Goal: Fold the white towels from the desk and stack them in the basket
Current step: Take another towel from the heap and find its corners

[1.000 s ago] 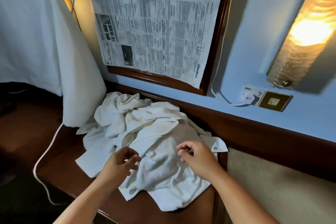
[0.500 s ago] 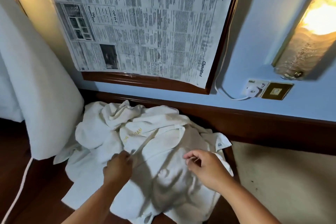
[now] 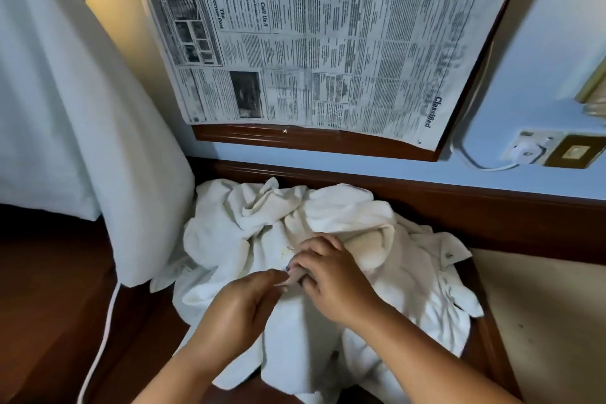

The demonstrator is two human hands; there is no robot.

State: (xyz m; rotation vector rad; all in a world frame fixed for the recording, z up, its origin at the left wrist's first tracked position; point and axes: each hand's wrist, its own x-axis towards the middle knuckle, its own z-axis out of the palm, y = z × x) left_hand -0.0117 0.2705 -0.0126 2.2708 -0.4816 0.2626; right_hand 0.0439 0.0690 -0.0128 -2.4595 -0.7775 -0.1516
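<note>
At the far left a white cloth point(image 3: 65, 108) hung down over something tall, and a white cord point(image 3: 105, 331) ran down beside it along the left part of the table point(image 3: 144, 348); neither had a part in the work. The white towels point(image 3: 328, 207) lay in one crumpled heap on the table, pushed against the far wooden rail, with loose corners spread toward the right edge. None looked folded, and the basket was not in view. Because the heap was tangled, I judge that one towel had to be separated before any folding.

For this the left hand point(image 3: 236, 311) was over the middle of the heap, its grip closed as a pinch of thumb and fingertips on a small fold of cloth. The right hand point(image 3: 337, 285) met it just beside, fingers curled down on the same fold. Its grip was also closed on the towel, probably to find an edge.

Above, a newspaper point(image 3: 328, 43) covered a wooden frame on the wall, and at the far right a plug sat in a wall socket point(image 3: 528, 149).
</note>
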